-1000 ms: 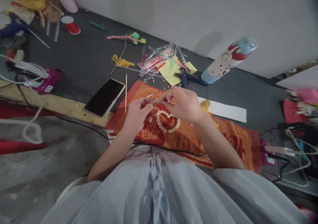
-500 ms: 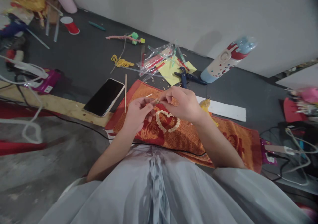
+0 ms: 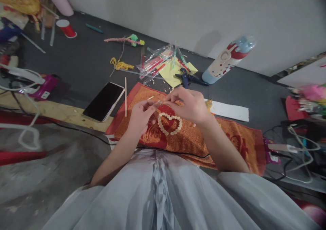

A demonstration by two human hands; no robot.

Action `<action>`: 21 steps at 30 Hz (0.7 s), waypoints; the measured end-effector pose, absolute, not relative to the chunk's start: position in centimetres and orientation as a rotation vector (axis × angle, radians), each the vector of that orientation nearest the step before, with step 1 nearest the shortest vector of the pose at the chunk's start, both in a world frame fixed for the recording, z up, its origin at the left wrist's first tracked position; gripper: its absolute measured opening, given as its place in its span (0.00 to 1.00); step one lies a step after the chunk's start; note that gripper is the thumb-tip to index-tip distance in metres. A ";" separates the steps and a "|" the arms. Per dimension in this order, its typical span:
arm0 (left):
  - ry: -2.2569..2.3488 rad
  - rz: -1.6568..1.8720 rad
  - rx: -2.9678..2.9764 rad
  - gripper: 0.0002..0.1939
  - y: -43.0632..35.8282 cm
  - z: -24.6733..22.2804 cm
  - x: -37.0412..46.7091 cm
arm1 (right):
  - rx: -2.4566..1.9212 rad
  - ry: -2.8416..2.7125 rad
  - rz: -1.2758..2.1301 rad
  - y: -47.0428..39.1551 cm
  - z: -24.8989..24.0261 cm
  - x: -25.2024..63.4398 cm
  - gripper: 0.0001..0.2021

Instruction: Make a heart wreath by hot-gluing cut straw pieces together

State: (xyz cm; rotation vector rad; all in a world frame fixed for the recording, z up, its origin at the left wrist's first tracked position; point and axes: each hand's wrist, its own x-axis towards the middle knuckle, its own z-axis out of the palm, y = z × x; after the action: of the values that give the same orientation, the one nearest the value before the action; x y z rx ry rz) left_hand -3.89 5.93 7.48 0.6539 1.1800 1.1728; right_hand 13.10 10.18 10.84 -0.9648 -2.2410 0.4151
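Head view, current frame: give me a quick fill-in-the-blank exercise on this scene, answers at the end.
1. The left hand and right hand are close together over an orange-and-red ____.
2. The pale outline lying beneath them is shaped like a ____.
3. The dark blue tool partly overlaps paper coloured ____.
4. In the picture, the phone lies to the ____ of the bottle.

Missing words: towel; heart; yellow; left.

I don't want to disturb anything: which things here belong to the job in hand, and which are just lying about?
Likely in the job:
small pale piece, between left hand and right hand
heart outline
towel underneath

Probably just lying about:
phone
water bottle
yellow yarn
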 end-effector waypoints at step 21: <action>1.115 1.074 0.704 0.18 6.5 7.0 -2.8 | -1.567 -2.318 0.301 15.6 5.8 22.3 0.01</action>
State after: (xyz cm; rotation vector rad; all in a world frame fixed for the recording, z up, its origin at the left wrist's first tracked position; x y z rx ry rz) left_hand -2.85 6.52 7.01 0.7043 1.1146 1.0739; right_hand 22.26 15.56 5.78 -1.5673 -2.3182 0.3013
